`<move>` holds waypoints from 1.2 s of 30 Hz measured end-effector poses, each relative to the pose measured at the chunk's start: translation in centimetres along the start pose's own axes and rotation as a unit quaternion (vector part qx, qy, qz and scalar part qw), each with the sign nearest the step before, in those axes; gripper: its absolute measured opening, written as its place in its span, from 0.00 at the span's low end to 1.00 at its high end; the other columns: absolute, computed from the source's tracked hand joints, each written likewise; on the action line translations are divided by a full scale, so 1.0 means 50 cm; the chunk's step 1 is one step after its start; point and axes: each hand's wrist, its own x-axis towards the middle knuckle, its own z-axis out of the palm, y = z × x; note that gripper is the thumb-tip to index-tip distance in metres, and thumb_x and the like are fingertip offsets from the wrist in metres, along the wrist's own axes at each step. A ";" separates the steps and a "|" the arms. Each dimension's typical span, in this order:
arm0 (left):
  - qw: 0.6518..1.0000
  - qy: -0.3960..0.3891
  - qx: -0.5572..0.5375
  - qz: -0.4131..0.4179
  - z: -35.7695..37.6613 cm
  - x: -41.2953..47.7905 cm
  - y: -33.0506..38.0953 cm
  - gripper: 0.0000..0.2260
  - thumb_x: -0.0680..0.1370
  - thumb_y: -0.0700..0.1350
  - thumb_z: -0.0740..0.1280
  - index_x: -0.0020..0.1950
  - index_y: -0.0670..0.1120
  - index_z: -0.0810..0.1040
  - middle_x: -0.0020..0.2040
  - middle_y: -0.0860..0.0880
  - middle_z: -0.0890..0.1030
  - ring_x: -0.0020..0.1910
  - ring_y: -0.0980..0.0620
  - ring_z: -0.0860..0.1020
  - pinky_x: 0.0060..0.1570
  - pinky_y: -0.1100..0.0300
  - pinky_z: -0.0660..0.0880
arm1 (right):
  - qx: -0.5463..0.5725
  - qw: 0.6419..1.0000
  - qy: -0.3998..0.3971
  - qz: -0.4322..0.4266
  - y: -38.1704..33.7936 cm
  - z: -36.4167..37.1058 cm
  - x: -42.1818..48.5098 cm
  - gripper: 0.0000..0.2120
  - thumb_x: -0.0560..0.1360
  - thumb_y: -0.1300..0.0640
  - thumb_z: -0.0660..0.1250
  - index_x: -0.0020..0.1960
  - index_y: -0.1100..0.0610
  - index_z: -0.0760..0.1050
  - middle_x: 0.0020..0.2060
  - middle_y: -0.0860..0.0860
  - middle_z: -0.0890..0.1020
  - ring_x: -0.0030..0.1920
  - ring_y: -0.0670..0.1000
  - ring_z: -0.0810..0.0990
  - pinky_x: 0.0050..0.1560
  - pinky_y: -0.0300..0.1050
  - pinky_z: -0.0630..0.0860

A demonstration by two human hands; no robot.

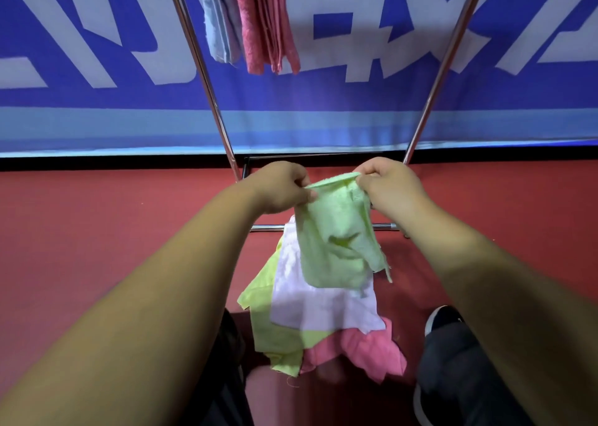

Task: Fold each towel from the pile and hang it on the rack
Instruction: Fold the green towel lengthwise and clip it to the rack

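- Hands: two, forearms coming in from 7 and 5 o'clock. Left hand pinches the top edge of the green towel at its 10 o'clock corner. Right hand pinches the same edge at 1 o'clock. Both are grasping, fingers curled onto cloth.
- Green towel: one, held up in the air near frame centre. Top edge is bunched between the hands and the rest hangs crumpled, with a ragged lower corner trailing toward 5 o'clock. Not folded yet.
- Pile: three towels visible on the floor at 6 o'clock of the held one.
  - one yellow-green towel on the 7 o'clock side
  - one white towel on top, in the middle
  - one pink towel at the 5 o'clock end
  - all overlap; can't tell if anything lies underneath
- Rack: two slanted chrome uprights, left pole and right pole, running up toward 11 and 1 o'clock. One chrome base bar runs horizontally behind the held towel, partly hidden by it.
- Hung at 12 o'clock: two, one light-blue towel and one dark-pink towel, touching, the pink at the blue's 3 o'clock. Frame edge cuts off their tops.
- Room: the span from the dark-pink towel across to the right pole is open. Bare red floor lies at 9 and 3 o'clock of the pile.
- Edges: blue banner with white lettering fills the top half, its bottom edge behind the rack feet. One dark shoe sits at 3 o'clock of the pile, near the pink towel but apart.
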 end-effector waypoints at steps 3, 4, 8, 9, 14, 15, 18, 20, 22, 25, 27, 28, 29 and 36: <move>0.997 0.039 -0.060 0.025 0.000 -0.004 0.014 0.08 0.80 0.52 0.74 0.47 0.48 0.83 0.44 0.50 0.85 0.48 0.48 0.83 0.51 0.53 0.80 | -0.040 0.999 0.016 -0.019 0.003 -0.007 -0.005 0.04 0.77 0.56 0.69 0.47 0.50 0.82 0.37 0.44 0.82 0.40 0.47 0.80 0.45 0.45 0.74; 0.995 0.045 -0.080 0.036 0.001 -0.006 0.020 0.08 0.80 0.51 0.75 0.46 0.48 0.83 0.44 0.50 0.86 0.47 0.49 0.84 0.52 0.52 0.81 | -0.045 0.998 -0.002 -0.032 0.002 -0.006 -0.010 0.01 0.77 0.55 0.71 0.48 0.51 0.82 0.36 0.45 0.81 0.38 0.46 0.79 0.42 0.44 0.73; 0.988 0.037 -0.135 0.070 0.008 -0.007 0.036 0.07 0.80 0.50 0.76 0.46 0.48 0.84 0.40 0.49 0.84 0.38 0.54 0.79 0.46 0.55 0.80 | -0.070 0.992 -0.039 -0.097 0.004 0.010 -0.027 0.02 0.78 0.54 0.75 0.47 0.49 0.83 0.32 0.46 0.77 0.33 0.41 0.74 0.38 0.40 0.69; 0.990 0.035 -0.116 0.074 0.008 -0.006 0.036 0.08 0.80 0.51 0.76 0.46 0.48 0.83 0.39 0.51 0.83 0.38 0.55 0.78 0.44 0.56 0.78 | -0.070 0.991 -0.023 -0.107 0.003 0.010 -0.027 0.02 0.79 0.55 0.73 0.47 0.50 0.83 0.32 0.46 0.77 0.33 0.41 0.74 0.37 0.38 0.69; 0.995 0.014 0.092 0.044 0.004 0.002 0.014 0.15 0.79 0.53 0.75 0.38 0.51 0.74 0.37 0.54 0.75 0.40 0.51 0.73 0.36 0.56 0.65 | -0.031 0.993 0.053 -0.096 -0.012 -0.008 -0.014 0.05 0.81 0.54 0.71 0.47 0.51 0.83 0.36 0.44 0.83 0.37 0.39 0.77 0.40 0.34 0.70; 0.993 0.005 0.118 0.023 0.003 0.004 0.008 0.16 0.80 0.53 0.75 0.38 0.50 0.73 0.37 0.53 0.75 0.41 0.49 0.73 0.38 0.55 0.65 | -0.024 0.993 0.071 -0.087 -0.012 -0.014 -0.010 0.06 0.82 0.54 0.70 0.47 0.52 0.82 0.36 0.44 0.82 0.37 0.39 0.77 0.40 0.35 0.70; 0.989 0.006 0.145 -0.004 -0.004 0.007 -0.005 0.18 0.80 0.54 0.74 0.37 0.47 0.72 0.35 0.49 0.73 0.41 0.45 0.73 0.39 0.54 0.66 | -0.020 0.993 0.102 -0.048 -0.007 -0.024 0.000 0.06 0.82 0.53 0.70 0.47 0.52 0.80 0.38 0.45 0.81 0.43 0.48 0.79 0.44 0.42 0.69; 0.996 0.025 0.082 0.031 -0.009 0.004 0.003 0.19 0.79 0.55 0.75 0.36 0.48 0.73 0.34 0.50 0.74 0.39 0.48 0.73 0.37 0.55 0.66 | -0.056 0.995 0.076 -0.028 -0.005 -0.021 -0.003 0.07 0.78 0.52 0.74 0.52 0.53 0.79 0.47 0.48 0.82 0.50 0.51 0.80 0.48 0.43 0.68; 0.997 0.039 -0.020 0.063 -0.007 -0.004 0.022 0.14 0.78 0.55 0.77 0.37 0.51 0.79 0.32 0.54 0.79 0.35 0.53 0.76 0.36 0.58 0.71 | -0.055 0.998 -0.014 -0.039 -0.002 -0.003 -0.014 0.19 0.73 0.53 0.80 0.61 0.51 0.77 0.54 0.49 0.82 0.53 0.49 0.80 0.50 0.42 0.71; 0.994 0.031 -0.063 0.088 0.007 -0.015 0.048 0.11 0.77 0.55 0.78 0.37 0.54 0.83 0.32 0.56 0.83 0.33 0.54 0.80 0.35 0.60 0.74 | -0.017 0.992 -0.119 -0.039 -0.002 0.019 -0.027 0.14 0.74 0.60 0.78 0.56 0.49 0.82 0.50 0.51 0.87 0.46 0.46 0.82 0.43 0.33 0.75; 0.993 0.044 -0.044 0.097 0.008 -0.013 0.048 0.10 0.77 0.56 0.77 0.40 0.54 0.83 0.36 0.54 0.83 0.38 0.54 0.81 0.40 0.59 0.75 | -0.025 0.993 -0.108 -0.045 -0.005 0.024 -0.022 0.03 0.77 0.60 0.75 0.49 0.53 0.85 0.45 0.57 0.88 0.41 0.50 0.81 0.41 0.38 0.74; 0.994 0.050 -0.034 0.092 0.003 -0.012 0.046 0.10 0.78 0.56 0.77 0.41 0.52 0.83 0.37 0.53 0.83 0.40 0.54 0.80 0.41 0.58 0.75 | -0.025 0.994 -0.094 -0.045 -0.008 0.023 -0.019 0.01 0.78 0.58 0.74 0.48 0.54 0.85 0.45 0.58 0.88 0.41 0.54 0.82 0.42 0.41 0.74; 0.995 0.052 -0.014 0.081 -0.002 -0.010 0.042 0.11 0.78 0.56 0.76 0.41 0.51 0.82 0.38 0.52 0.83 0.40 0.52 0.79 0.41 0.57 0.75 | -0.023 0.996 -0.074 -0.044 -0.011 0.020 -0.016 0.03 0.78 0.57 0.73 0.47 0.54 0.85 0.44 0.57 0.88 0.43 0.57 0.84 0.43 0.43 0.75; 0.988 0.028 0.149 0.029 -0.014 -0.011 0.008 0.16 0.79 0.52 0.72 0.36 0.49 0.73 0.37 0.51 0.76 0.43 0.45 0.76 0.37 0.55 0.69 | -0.030 0.998 0.052 -0.005 -0.020 0.006 -0.008 0.05 0.79 0.54 0.66 0.48 0.53 0.81 0.39 0.45 0.84 0.41 0.47 0.80 0.38 0.36 0.71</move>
